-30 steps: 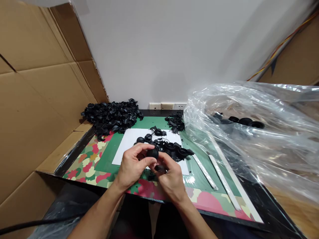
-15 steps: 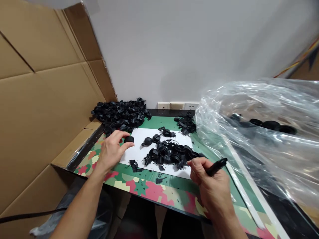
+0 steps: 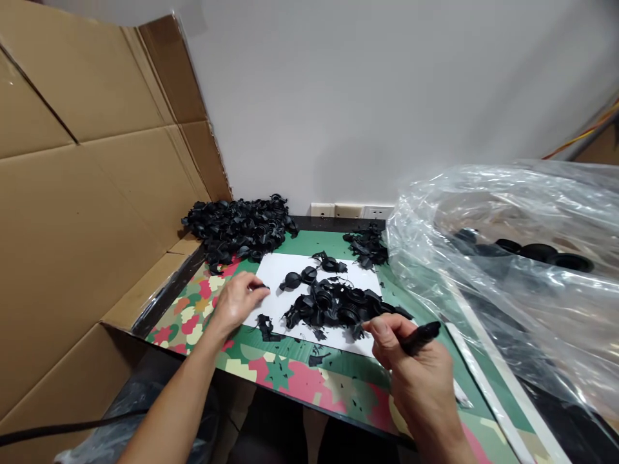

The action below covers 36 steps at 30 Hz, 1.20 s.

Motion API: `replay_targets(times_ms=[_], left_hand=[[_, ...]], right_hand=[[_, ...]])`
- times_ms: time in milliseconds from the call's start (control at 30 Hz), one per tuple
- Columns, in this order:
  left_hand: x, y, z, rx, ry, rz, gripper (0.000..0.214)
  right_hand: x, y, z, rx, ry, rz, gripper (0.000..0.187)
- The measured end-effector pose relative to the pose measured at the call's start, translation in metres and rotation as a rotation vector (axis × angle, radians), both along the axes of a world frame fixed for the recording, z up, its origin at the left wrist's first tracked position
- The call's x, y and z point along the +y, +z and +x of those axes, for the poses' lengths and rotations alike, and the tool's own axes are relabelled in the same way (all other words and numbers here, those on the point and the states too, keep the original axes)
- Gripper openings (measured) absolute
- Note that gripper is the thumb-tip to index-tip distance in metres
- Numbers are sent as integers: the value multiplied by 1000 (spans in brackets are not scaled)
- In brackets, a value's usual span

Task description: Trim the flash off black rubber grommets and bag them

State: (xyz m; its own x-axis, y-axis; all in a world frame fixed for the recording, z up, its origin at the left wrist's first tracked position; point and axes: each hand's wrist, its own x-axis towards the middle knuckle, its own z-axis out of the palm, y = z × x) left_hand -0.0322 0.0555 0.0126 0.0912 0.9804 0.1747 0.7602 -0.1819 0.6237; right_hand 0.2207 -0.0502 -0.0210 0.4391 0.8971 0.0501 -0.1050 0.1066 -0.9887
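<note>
My left hand (image 3: 238,300) is over the left edge of a white sheet (image 3: 276,261), pinching a small black ribbed round part (image 3: 262,287); fingers hide most of it. My right hand (image 3: 416,361) is closed around a thick black-handled tool (image 3: 422,338), whose tip I cannot make out. Just left of that hand lies a heap of black ringed rubber-like parts and scraps (image 3: 333,304) on the sheet. Two joined round black pieces (image 3: 293,280) lie between the hands, farther back.
A large black pile (image 3: 239,225) stands at the back left beside a cardboard wall (image 3: 120,187). A smaller scrap heap (image 3: 367,246) lies at the back right. To the right, a clear plastic bag (image 3: 488,187) holds several black round parts. Wall sockets (image 3: 348,211) are behind.
My left hand has moved slightly right and down, and the black part has turned so that less of it shows. My right hand keeps the tool. The view has shifted a little.
</note>
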Motion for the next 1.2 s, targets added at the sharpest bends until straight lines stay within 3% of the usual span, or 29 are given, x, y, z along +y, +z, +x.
replay_targets(times_ms=[100,200,333,467,600,800,1000,1200], left_hand=[[-6,9,6,-126,-17,2,27],[-25,16,25,-477,-123,-120,35],[-52,12,55,-676,-119,-135,42],[-62,7,74,-830,-107,-239,41],[-66,2,81,-884,-158,-285,36],[-72,-5,84,-903,-148,-340,38],[-73,-5,80,-947,-144,-469,47],[-71,-8,79,-907,-223,-446,45]], right_hand=[[0,2,-1,55,-40,15,38],[2,3,-3,123,-27,38,40],[4,7,-5,156,35,76,40],[1,11,-7,219,166,24,44],[2,12,-13,164,257,-108,46],[11,10,-27,35,291,-111,41],[15,9,-31,371,289,-239,43],[21,12,-30,584,319,-286,49]])
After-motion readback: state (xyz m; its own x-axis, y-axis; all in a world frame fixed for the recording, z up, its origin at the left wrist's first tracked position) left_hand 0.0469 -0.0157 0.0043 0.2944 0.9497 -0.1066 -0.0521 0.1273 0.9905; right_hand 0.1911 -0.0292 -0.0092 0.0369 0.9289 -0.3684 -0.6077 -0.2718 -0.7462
